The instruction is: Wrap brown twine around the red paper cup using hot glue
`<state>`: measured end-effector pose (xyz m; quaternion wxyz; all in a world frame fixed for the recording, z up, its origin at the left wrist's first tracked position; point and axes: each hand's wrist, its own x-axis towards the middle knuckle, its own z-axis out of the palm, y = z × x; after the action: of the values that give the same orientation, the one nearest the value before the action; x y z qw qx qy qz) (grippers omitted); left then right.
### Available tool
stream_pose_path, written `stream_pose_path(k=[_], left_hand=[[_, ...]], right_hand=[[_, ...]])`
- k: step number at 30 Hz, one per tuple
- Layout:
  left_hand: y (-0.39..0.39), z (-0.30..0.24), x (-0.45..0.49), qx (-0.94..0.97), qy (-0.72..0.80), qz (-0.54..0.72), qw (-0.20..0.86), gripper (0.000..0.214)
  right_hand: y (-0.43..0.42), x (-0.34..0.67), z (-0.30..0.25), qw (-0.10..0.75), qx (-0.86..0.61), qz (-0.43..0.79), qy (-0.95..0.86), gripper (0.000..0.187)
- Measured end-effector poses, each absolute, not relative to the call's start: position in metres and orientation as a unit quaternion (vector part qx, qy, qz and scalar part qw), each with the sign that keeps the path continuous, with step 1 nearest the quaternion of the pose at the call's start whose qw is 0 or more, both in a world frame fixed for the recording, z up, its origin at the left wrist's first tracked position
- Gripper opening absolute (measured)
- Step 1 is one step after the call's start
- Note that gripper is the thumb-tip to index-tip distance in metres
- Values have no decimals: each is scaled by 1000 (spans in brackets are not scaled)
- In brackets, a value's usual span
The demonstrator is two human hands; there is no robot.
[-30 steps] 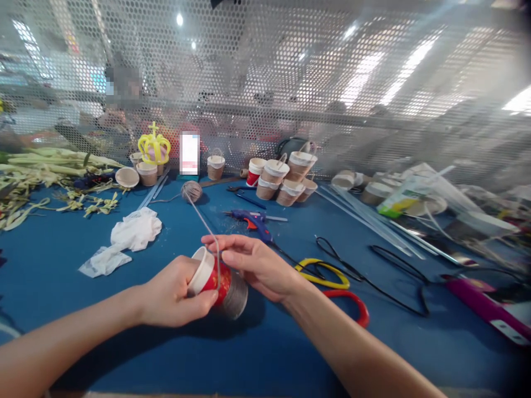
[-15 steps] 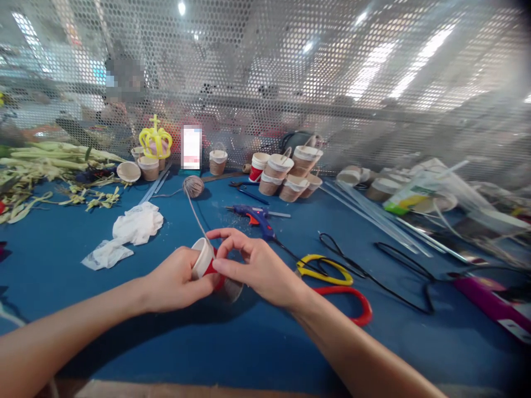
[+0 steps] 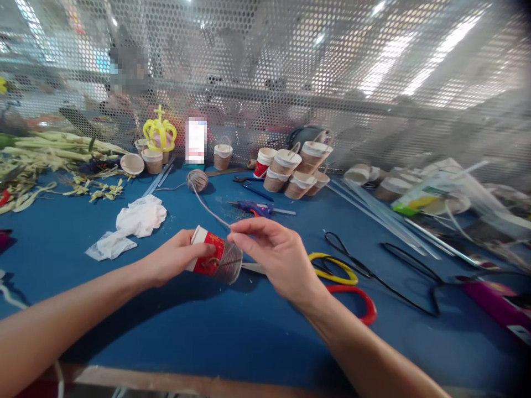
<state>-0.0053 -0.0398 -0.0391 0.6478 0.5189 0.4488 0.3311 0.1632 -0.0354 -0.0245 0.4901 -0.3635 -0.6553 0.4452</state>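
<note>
My left hand (image 3: pixel 176 255) is closed around a red and white paper cup (image 3: pixel 213 249), held tilted on its side above the blue table. Grey-brown yarn (image 3: pixel 230 262) is wound around the lower part of the cup, at its right end. My right hand (image 3: pixel 269 249) pinches the yarn strand (image 3: pixel 211 211) between thumb and fingers, just above the cup's wound part. From there the strand runs back to a yarn ball (image 3: pixel 197 180) lying on the table. Scissors with one yellow and one red handle (image 3: pixel 367 305) lie partly under my right hand and forearm.
A blue glue gun (image 3: pixel 255 208) lies behind my right hand, its black cord trailing right. Cups wrapped in brown (image 3: pixel 286 163) are stacked at the back. Crumpled white tissue (image 3: pixel 141 215) lies left; clear sticks (image 3: pixel 381 218) lie right. A perforated metal screen (image 3: pixel 249 66) closes the rear.
The cup has turned, showing more of its red side and the wound yarn. My right hand has shifted right, drawing the strand toward the cup's wound end. The view has shifted slightly.
</note>
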Motion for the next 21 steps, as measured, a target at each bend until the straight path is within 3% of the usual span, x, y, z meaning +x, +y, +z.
stream_pose_path(k=[21], left_hand=[[-47,-37,-5,571,428,297,634,14]], right_hand=[[-29,163,-30,472,-427,384,-669,7]])
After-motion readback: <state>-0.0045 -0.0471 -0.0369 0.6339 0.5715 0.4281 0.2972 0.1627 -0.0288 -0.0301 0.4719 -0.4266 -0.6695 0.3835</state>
